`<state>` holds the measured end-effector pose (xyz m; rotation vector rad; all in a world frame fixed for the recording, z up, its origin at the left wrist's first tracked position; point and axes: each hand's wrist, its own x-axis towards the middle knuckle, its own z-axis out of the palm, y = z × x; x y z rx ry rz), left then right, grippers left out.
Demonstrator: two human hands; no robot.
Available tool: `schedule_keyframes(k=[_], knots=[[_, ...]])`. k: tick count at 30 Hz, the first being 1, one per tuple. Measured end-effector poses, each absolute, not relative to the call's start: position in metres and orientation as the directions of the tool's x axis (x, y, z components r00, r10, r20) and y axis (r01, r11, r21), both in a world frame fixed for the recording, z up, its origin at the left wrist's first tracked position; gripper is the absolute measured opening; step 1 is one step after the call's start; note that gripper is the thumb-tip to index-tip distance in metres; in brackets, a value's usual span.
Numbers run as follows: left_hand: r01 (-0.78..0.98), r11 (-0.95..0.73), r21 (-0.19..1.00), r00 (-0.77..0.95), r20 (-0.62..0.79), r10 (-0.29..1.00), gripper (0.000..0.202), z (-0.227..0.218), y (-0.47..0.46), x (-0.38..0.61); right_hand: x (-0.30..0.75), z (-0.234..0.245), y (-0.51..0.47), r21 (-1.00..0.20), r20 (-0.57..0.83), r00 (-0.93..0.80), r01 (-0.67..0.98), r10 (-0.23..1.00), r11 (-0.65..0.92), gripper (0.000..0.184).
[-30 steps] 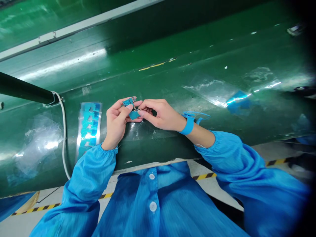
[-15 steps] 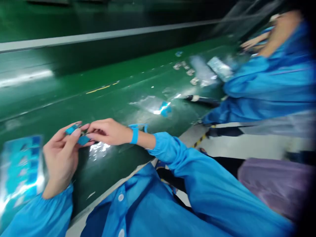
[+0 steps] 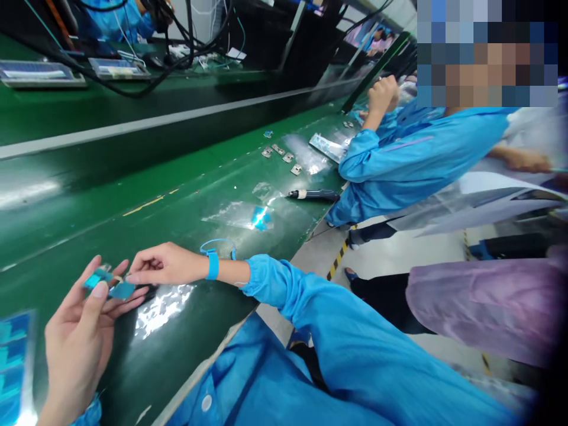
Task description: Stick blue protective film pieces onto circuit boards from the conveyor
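Observation:
My left hand [image 3: 82, 331] is palm up at the lower left, its thumb and fingers closed on a small blue-filmed part [image 3: 98, 276]. A second blue piece [image 3: 122, 289] of it lies over the fingers, and a thin pale strip shows between the two. From the right, my right hand [image 3: 166, 263] meets the part with thumb and forefinger pinched at its edge. The fingertips hide what exactly they grip. A blue wrist strap [image 3: 213, 265] circles my right wrist. By my left forearm lies a clear sheet with blue pieces [image 3: 15, 361].
Beyond my right hand lie a clear plastic bag with a blue piece [image 3: 261, 218], a black screwdriver-like tool [image 3: 313, 194] and several small metal parts [image 3: 288, 158]. A co-worker's blue sleeve [image 3: 399, 148] borders the bench [image 3: 195, 213] at right. Black cables [image 3: 133, 93] hang at the back.
My view has swung up and right, showing more of the co-worker and the back bench. Both hands keep hold of the part, now lower left in view. The co-worker's hand is raised.

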<state>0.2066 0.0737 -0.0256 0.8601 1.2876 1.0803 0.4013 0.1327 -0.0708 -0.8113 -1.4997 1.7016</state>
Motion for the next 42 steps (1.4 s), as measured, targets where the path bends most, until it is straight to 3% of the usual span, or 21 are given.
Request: schedule_keyframes(k=[3,7,13,20,22,23,25,27,29,32,34,36,39,42], knots=[[-0.111,0.315,0.943,0.030,-0.313,0.949,0.035,-0.025,0.076,0.205,0.419,-0.066,0.170,-0.948,-0.076,-0.340,-0.267,0.937,-0.174,0.025],[-0.050,0.296,0.954,0.028,-0.295,0.955,0.019,-0.026,0.075,0.203,0.439,-0.053,0.212,-0.841,-0.198,-0.031,-0.508,0.980,-0.186,0.008],[-0.015,0.247,0.969,-0.036,-0.247,0.968,0.015,-0.038,0.078,0.195,0.452,-0.052,0.207,-0.935,-0.251,-0.057,-0.244,0.966,-0.257,0.009],[-0.022,0.076,0.997,-0.024,-0.077,0.997,0.051,-0.044,0.075,0.195,0.479,-0.047,0.200,-0.986,-0.092,0.023,0.139,0.995,-0.095,0.010],[-0.091,0.006,0.996,-0.086,-0.014,0.996,0.055,-0.040,0.079,0.191,0.475,-0.049,0.182,-0.978,-0.067,-0.031,0.202,0.997,-0.059,0.000],[-0.126,-0.051,0.991,-0.134,0.034,0.990,0.057,-0.037,0.084,0.187,0.471,-0.050,0.169,-0.966,-0.040,-0.102,0.259,0.994,-0.012,0.010],[-0.146,-0.183,0.972,-0.286,0.136,0.949,0.058,-0.030,0.095,0.172,0.463,-0.054,0.134,-0.783,0.079,-0.441,0.527,0.894,0.329,0.034],[-0.119,-0.279,0.953,-0.439,0.202,0.876,0.055,-0.023,0.106,0.151,0.458,-0.060,0.098,-0.607,0.052,-0.642,0.588,0.765,0.535,0.062],[-0.073,-0.334,0.940,-0.507,0.253,0.824,0.051,-0.016,0.113,0.131,0.453,-0.070,0.070,-0.460,0.025,-0.705,0.621,0.709,0.634,0.081],[-0.005,-0.286,0.958,-0.379,0.262,0.887,0.043,-0.010,0.112,0.120,0.447,-0.082,0.049,-0.310,0.038,-0.684,0.685,0.728,0.660,0.067],[0.086,-0.199,0.976,-0.160,0.211,0.964,0.035,-0.010,0.105,0.131,0.444,-0.083,0.048,-0.275,0.064,-0.684,0.688,0.726,0.672,0.050],[0.294,-0.159,0.942,0.140,0.122,0.983,0.039,-0.011,0.097,0.150,0.443,-0.078,0.051,-0.259,0.102,-0.700,0.668,0.707,0.698,0.044],[0.568,-0.238,0.788,0.523,-0.122,0.844,0.059,-0.014,0.083,0.175,0.445,-0.065,0.053,-0.220,0.192,-0.704,0.648,0.684,0.729,0.042],[0.608,-0.267,0.748,0.618,-0.234,0.750,0.042,-0.012,0.068,0.177,0.450,-0.052,0.046,-0.185,0.308,-0.685,0.637,0.660,0.748,0.046]])
